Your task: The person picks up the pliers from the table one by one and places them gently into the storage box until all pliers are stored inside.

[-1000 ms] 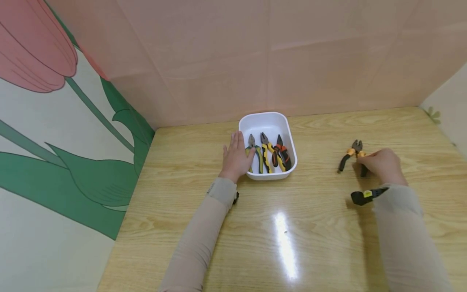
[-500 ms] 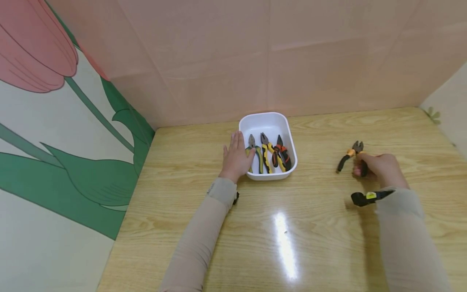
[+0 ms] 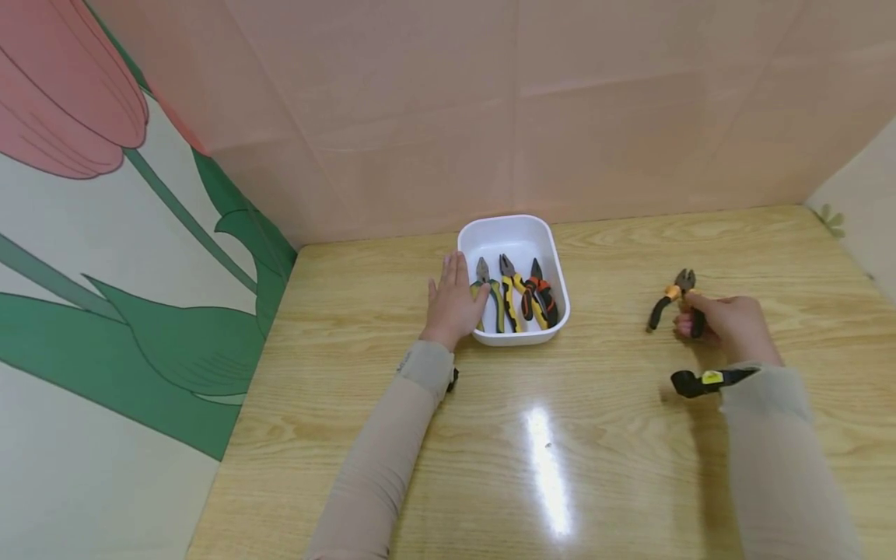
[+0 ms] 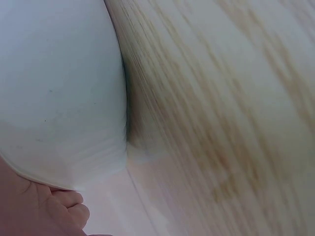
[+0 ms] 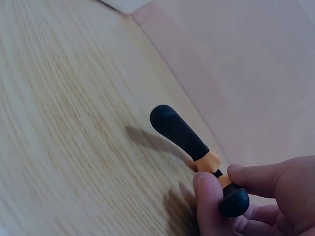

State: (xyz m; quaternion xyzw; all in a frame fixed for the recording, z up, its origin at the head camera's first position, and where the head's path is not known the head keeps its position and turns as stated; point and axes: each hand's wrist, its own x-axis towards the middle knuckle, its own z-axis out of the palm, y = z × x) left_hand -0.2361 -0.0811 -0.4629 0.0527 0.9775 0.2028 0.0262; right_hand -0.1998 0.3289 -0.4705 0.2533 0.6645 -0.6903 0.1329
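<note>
My right hand [image 3: 735,323] pinches one handle of a pair of diagonal cutting pliers [image 3: 674,293] with black and orange grips. Its metal head points away from me, and the handles are spread. In the right wrist view thumb and finger grip one handle of the pliers [image 5: 179,130], while the other handle sticks out free. My left hand [image 3: 453,302] lies with straight fingers over the left rim of a white plastic tub [image 3: 511,339], thumb inside. Within the tub lie green-handled pliers [image 3: 498,305], yellow-and-black pliers [image 3: 509,292] and red-and-black pliers [image 3: 544,294].
The tub stands on a wood-grain table [image 3: 609,435] near its back edge, close to a pink wall covering [image 3: 420,155]. A wall with a painted tulip [image 3: 70,85] borders the table on the left. Black straps with cameras [image 3: 700,383] sit at the wrists.
My right hand's fingers have come round the handle of the cutting pliers, and the wrist has turned slightly. The pliers have barely shifted. My left hand and the tub have stayed put.
</note>
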